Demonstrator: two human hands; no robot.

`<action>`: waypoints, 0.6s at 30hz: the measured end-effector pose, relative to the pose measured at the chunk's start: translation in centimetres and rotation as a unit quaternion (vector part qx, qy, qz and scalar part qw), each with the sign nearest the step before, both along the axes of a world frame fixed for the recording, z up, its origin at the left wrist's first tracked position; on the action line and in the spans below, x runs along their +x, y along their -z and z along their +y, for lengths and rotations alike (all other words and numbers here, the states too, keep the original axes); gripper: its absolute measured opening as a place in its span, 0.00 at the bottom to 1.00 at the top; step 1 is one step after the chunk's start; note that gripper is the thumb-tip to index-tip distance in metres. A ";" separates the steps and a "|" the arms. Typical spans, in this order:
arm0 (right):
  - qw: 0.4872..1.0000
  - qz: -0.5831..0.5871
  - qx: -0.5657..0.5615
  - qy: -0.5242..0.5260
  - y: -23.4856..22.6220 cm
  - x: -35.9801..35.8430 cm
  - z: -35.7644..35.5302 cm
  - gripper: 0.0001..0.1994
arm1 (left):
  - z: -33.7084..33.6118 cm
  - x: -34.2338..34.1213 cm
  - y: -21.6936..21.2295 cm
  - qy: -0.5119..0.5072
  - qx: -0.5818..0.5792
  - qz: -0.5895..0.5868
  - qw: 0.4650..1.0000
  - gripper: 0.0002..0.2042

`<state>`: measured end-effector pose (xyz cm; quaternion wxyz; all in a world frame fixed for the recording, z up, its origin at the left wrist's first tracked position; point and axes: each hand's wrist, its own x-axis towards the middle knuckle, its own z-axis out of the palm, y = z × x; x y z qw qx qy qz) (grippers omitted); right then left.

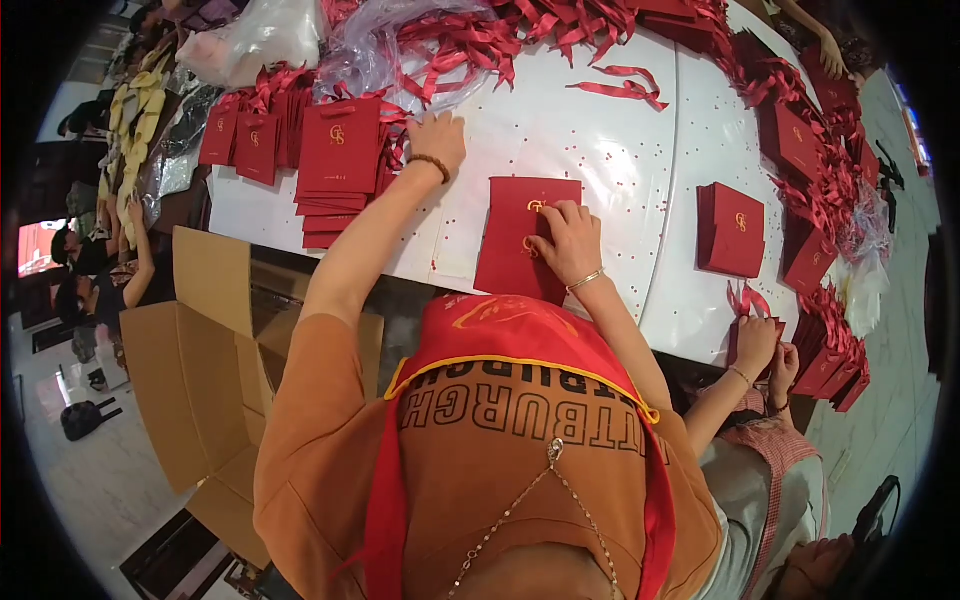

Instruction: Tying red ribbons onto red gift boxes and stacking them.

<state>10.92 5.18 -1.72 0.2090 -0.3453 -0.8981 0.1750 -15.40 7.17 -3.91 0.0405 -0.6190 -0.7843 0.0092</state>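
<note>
Right in front of me lie red paper bags [505, 235] with gold printing, an upper one overlapping a lower one. My right hand [573, 240], a thin bracelet at its wrist, grips them at the right edge with thumb and bent fingers. My left hand [437, 140], wearing a beaded bracelet, reaches far out to the left. Its fingers curl down beside red ribbons [397, 140]; whatever they hold is hidden. Just left of that hand is a stack of red bags [338, 160] with ribbon handles.
A loose red ribbon [625, 85] lies on the white table [610, 140] among red specks. Clear plastic [390, 45] and tangled ribbons cover the far side. Another bag stack [730, 230] sits at right, near a co-worker's hands [755, 345]. An open cardboard box [215, 370] stands left of me.
</note>
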 end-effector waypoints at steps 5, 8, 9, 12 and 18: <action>0.999 -0.003 0.027 -0.020 -1.0 -0.4 0.0 0.20 | 6.2 -4.9 -0.1 -0.123 0.048 -0.056 0.990 0.12; 0.999 -0.010 -0.013 -0.036 -1.5 -0.4 -0.2 0.17 | 7.0 -6.2 0.8 -0.162 0.019 -0.039 0.986 0.12; 0.999 -0.008 -0.006 -0.035 -1.4 -0.4 0.0 0.17 | 6.9 -6.4 1.1 -0.177 -0.032 -0.042 0.983 0.12; 0.995 -0.021 -0.089 -0.043 -0.5 0.0 0.9 0.15 | 7.4 -5.2 1.4 -0.068 0.015 0.034 0.997 0.10; 0.976 -0.091 -0.197 0.003 0.2 0.3 3.0 0.13 | 2.2 0.8 -0.4 0.139 0.112 -0.217 0.960 0.08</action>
